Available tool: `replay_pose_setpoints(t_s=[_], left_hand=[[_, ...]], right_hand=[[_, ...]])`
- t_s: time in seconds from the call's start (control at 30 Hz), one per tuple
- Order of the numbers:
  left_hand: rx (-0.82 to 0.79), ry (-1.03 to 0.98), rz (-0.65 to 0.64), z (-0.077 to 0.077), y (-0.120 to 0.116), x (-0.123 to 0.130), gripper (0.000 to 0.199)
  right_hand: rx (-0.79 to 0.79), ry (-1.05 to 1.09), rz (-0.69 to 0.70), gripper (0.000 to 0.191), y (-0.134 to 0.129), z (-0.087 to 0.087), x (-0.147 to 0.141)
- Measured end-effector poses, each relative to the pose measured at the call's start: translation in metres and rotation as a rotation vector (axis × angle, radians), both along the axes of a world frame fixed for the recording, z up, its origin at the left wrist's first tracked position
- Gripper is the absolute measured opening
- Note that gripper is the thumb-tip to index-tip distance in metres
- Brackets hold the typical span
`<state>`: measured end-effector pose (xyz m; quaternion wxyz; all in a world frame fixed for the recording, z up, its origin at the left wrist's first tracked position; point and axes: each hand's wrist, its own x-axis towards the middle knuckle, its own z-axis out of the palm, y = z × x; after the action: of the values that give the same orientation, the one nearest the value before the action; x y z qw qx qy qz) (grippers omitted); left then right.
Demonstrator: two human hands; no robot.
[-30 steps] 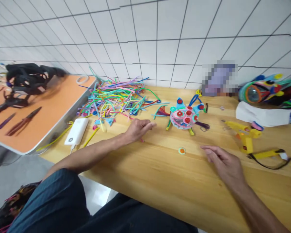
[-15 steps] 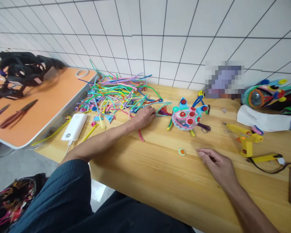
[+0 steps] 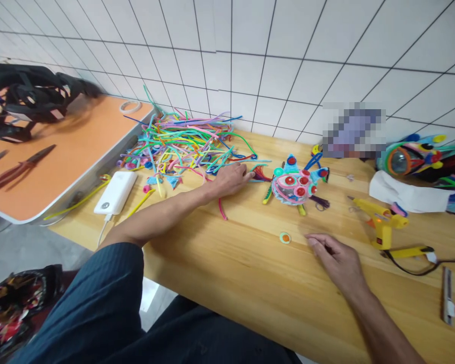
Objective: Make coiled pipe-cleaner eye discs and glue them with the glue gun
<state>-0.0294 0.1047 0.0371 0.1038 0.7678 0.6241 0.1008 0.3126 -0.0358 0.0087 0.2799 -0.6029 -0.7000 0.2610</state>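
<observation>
Left hand (image 3: 233, 179): fingers bent, cannot tell if holding; pipe cleaners (image 3: 189, 144) lie to its left, figure (image 3: 296, 187) right. Right hand (image 3: 337, 258): loosely part-open; disc (image 3: 285, 237) just left.

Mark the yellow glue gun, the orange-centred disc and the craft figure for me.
Yellow glue gun (image 3: 381, 217): head view, on its body above the handle.
Orange-centred disc (image 3: 285, 237): head view, on its middle.
Craft figure (image 3: 296, 186): head view, on its body among the red dots.

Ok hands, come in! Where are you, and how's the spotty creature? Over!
Left hand by the pipe-cleaner pile, grip unclear. Right hand beside small round disc, nothing visible held. Spotty creature on table, in neither hand; disc in front of it.
</observation>
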Motion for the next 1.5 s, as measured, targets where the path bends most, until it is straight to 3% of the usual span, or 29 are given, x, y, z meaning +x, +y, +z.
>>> replay_pose_setpoints(t_s=[0.17,0.27,0.47,0.57,0.67,0.83,0.97,1.1,1.2,1.37,1.5], left_hand=[[-0.073,0.035,0.032,0.007,0.027,0.005,0.019],[-0.042,0.035,0.088,0.014,0.038,0.0,0.017],[0.241,-0.059,0.192,0.028,0.051,-0.031,0.026],[0.561,-0.358,0.104,0.029,0.057,-0.049,0.014],[0.658,-0.491,0.041,0.028,0.055,-0.056,0.014],[0.59,-0.493,-0.058,0.027,0.028,-0.038,0.02],[0.482,-0.581,-0.077,0.03,0.006,-0.025,0.018],[0.256,-0.747,-0.12,0.033,-0.002,-0.024,0.018],[0.202,-0.825,-0.11,0.036,-0.002,-0.027,0.016],[0.176,-0.832,-0.123,0.047,-0.006,-0.028,0.016],[0.011,-0.763,-0.289,0.052,-0.026,-0.017,0.016]], right_hand=[[0.004,-0.02,0.014,0.033,0.001,-0.001,0.001],[0.007,-0.016,0.018,0.033,0.001,-0.002,0.0],[0.022,0.021,0.026,0.03,0.0,-0.001,-0.004],[0.024,0.016,0.033,0.03,0.0,0.0,-0.004],[0.068,-0.004,0.051,0.027,-0.001,0.0,-0.004],[0.28,-0.128,0.26,0.025,-0.004,0.001,-0.018],[0.308,-0.323,0.366,0.028,-0.004,0.002,-0.033],[0.314,-0.36,0.384,0.009,0.005,0.004,-0.046],[0.327,-0.349,0.403,0.007,0.019,0.004,-0.071],[0.444,-0.27,0.39,0.021,0.034,0.014,-0.122],[0.666,-0.185,0.306,0.035,0.021,0.044,-0.118]])
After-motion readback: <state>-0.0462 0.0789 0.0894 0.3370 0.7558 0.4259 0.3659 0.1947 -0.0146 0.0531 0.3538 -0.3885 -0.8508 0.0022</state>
